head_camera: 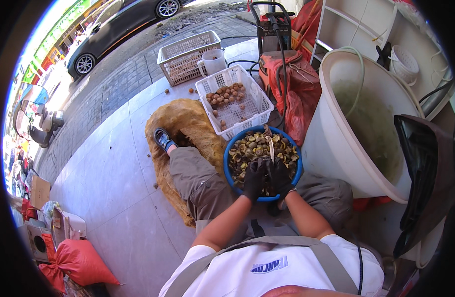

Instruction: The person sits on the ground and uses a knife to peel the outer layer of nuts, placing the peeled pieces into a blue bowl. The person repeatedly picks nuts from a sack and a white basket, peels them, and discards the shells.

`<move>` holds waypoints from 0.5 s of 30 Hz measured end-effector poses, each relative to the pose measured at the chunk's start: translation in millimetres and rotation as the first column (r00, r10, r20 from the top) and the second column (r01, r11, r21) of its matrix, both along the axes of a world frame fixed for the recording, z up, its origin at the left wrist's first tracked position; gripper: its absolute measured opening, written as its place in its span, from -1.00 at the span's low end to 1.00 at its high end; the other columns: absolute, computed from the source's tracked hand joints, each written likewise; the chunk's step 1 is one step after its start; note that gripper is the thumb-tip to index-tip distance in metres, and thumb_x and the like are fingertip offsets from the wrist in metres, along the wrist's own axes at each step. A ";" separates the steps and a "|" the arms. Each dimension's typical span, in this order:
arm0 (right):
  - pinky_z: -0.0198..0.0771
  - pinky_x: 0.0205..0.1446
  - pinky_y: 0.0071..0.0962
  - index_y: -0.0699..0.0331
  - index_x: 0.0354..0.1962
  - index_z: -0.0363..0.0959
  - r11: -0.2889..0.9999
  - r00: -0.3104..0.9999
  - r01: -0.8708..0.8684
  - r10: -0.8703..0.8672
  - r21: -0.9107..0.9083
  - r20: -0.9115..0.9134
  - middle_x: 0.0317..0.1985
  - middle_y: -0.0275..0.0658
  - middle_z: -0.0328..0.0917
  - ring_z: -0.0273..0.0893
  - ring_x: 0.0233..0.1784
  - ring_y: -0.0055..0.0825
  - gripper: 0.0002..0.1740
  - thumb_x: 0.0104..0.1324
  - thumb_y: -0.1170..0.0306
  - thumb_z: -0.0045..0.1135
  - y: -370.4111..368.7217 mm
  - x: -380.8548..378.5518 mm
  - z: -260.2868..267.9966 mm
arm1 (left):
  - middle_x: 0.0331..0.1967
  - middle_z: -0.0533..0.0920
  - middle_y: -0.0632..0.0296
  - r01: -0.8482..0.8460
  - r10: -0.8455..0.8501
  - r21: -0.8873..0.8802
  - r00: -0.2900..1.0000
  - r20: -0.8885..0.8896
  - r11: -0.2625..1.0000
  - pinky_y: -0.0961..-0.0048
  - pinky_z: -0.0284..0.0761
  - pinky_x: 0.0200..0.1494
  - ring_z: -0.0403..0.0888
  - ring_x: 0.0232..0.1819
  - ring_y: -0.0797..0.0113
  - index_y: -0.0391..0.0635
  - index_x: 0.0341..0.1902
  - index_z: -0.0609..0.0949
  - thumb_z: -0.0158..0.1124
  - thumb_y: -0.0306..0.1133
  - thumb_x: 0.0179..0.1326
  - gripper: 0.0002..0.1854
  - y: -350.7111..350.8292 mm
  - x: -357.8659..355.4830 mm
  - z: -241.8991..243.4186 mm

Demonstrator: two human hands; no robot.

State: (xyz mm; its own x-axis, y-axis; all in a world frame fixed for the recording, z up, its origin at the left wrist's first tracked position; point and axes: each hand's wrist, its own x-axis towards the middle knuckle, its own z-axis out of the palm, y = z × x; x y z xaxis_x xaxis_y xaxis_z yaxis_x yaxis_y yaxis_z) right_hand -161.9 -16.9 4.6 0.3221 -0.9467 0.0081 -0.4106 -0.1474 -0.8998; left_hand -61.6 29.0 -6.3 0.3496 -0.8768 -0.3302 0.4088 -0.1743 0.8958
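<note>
My left hand and my right hand, both in dark gloves, are close together over a blue plastic basin. Their fingers are curled inward, and whatever they hold is hidden. A slim, pale curved strip, perhaps a tool, rises between them; its lower end meets the fingers by my right hand. Cut yellow-green and brown nut husks fill much of the basin. Just beyond its rim stands a white plastic crate with round brown nuts gathered mostly at its far side.
A mesh sack curves around my left leg. Behind the white crate are a grey crate and a plastic jug. A large white tub with a hose rises on the right. A red bag lies at lower left.
</note>
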 end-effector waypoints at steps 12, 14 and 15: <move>0.32 -0.33 -0.14 0.30 -0.44 0.39 0.996 0.995 -0.067 0.072 -0.063 0.074 -0.48 0.09 0.45 0.43 -0.36 0.09 -0.63 0.27 0.13 -0.08 -2.3 10.0 -5.4 | -0.08 0.48 -0.17 0.307 -0.220 0.072 0.482 0.848 0.949 0.13 0.43 -0.13 0.49 -0.08 -0.12 -0.18 0.01 0.44 0.10 -0.33 0.14 -0.64 1.0 18.0 -11.2; 0.32 -0.34 -0.15 0.29 -0.44 0.39 0.997 0.997 -0.073 0.073 -0.014 0.009 -0.47 0.10 0.45 0.43 -0.37 0.10 -0.63 0.25 0.12 -0.06 -1.4 11.9 -2.1 | -0.11 0.51 -0.18 0.224 -0.158 0.034 0.564 0.810 0.974 0.12 0.42 -0.13 0.49 -0.10 -0.14 -0.19 0.01 0.44 0.08 -0.30 0.17 -0.65 1.5 13.8 -16.5; 0.32 -0.35 -0.14 0.29 -0.44 0.39 0.998 0.999 -0.052 0.053 -0.035 0.007 -0.48 0.10 0.45 0.42 -0.38 0.10 -0.64 0.24 0.12 -0.06 -0.4 14.5 -2.5 | -0.13 0.52 -0.18 0.196 -0.073 -0.040 0.539 0.839 0.980 0.12 0.42 -0.13 0.49 -0.10 -0.16 -0.20 0.00 0.44 0.07 -0.29 0.18 -0.65 3.7 13.0 -22.9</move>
State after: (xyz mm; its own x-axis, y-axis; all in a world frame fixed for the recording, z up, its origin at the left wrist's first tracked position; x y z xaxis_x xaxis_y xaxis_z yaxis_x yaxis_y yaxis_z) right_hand -147.4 -17.3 2.1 0.3713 -0.9275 0.0436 -0.3945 -0.2001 -0.8968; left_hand -48.6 32.6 -29.2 0.2872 -0.9461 0.1495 -0.5481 -0.0343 0.8357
